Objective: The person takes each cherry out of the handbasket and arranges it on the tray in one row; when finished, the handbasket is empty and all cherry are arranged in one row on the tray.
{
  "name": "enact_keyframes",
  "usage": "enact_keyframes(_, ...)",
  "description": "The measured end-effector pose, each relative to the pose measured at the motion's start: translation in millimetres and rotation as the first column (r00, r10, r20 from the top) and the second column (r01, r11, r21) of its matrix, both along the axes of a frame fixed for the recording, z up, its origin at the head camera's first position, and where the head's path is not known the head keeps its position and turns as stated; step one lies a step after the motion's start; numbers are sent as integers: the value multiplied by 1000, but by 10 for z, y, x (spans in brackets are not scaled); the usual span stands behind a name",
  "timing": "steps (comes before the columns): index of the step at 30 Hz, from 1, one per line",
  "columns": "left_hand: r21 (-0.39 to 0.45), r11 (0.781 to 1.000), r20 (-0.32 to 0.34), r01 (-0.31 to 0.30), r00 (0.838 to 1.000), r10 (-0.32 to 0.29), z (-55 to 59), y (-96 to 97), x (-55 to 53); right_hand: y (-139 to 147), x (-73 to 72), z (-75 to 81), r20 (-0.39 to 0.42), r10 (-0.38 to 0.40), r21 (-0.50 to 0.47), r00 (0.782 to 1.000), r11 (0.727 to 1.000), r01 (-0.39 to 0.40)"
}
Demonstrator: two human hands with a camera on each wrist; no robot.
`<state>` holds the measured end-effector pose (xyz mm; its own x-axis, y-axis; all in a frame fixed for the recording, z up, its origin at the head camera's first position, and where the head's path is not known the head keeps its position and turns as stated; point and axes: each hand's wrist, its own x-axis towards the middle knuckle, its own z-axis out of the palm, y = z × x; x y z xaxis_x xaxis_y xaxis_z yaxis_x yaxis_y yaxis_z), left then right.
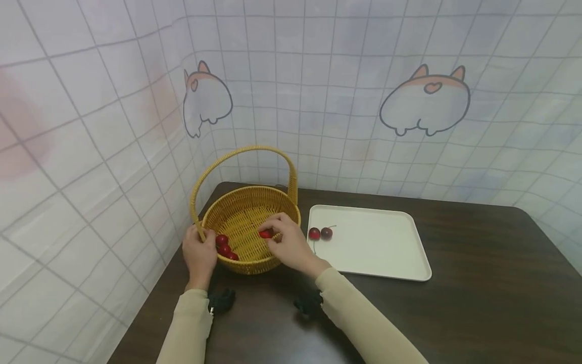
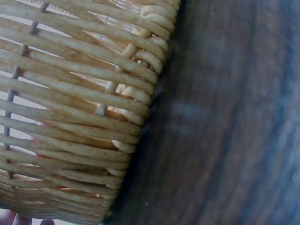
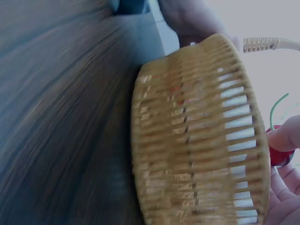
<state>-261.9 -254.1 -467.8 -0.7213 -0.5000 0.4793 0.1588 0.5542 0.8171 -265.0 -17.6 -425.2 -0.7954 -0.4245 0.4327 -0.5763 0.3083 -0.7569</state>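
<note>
Left sleeve: I see pale cloth running up to the wrist behind the left hand.
Left hand: from my head view, this hand has its fingers bent round the basket edge at the foot of the handle, thumb toward the inside; I read it as a firm hold.
Left wrist gear: a dark device sits just behind and to the right of that hand.
Basket: the yellow woven basket stands on the table between and ahead of both hands, its tall handle arching beyond them.
Cherries inside: I make out three red cherries in the basket, grouped just right of the left hand's thumb.
Pinched cherry: one more red cherry is at the right hand's fingertips, within the basket's rim as I look down; my right wrist view adds a green stem.
Right hand: this hand reaches in over the basket's right side, thumb and fingers closed to a pinch on that cherry.
Tray: a white tray lies flat to the right of the right hand.
Tray cherries: two dark red cherries rest near its left edge, nearest the right hand.
Table: dark wood extends right of both hands.
</note>
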Motion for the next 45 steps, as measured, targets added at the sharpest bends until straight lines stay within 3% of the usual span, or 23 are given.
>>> enact_keyframes(8, -7, 1000, -19, 0, 1000, -1, -4, -14, -30, 326, 67, 18, -42, -18, -102, 999, 995, 13)
enact_keyframes(12, -11, 1000, -20, 1, 1000, -1, -10, -19, -37, 521, 63, 2, -36, -91, -130, 995, 988, 85)
enact_keyframes(19, -10, 1000, -17, -2, 1000, 2, -4, -37, -27, 802, -33, -195, 28, -194, -147, 981, 970, 196)
enact_keyframes(30, 10, 1000, -13, 8, 1000, -8, -14, -20, -19, 1182, -176, -398, 78, -376, -32, 923, 925, 380)
enact_keyframes(41, 18, 1000, -12, 13, 1000, -13, -15, -24, -25, 1503, -287, -494, 212, -457, 72, 864, 889, 453)
enact_keyframes(45, 17, 1000, -25, 19, 1000, -18, -28, -31, -31, 1552, -308, -540, 234, -466, 96, 853, 884, 457)
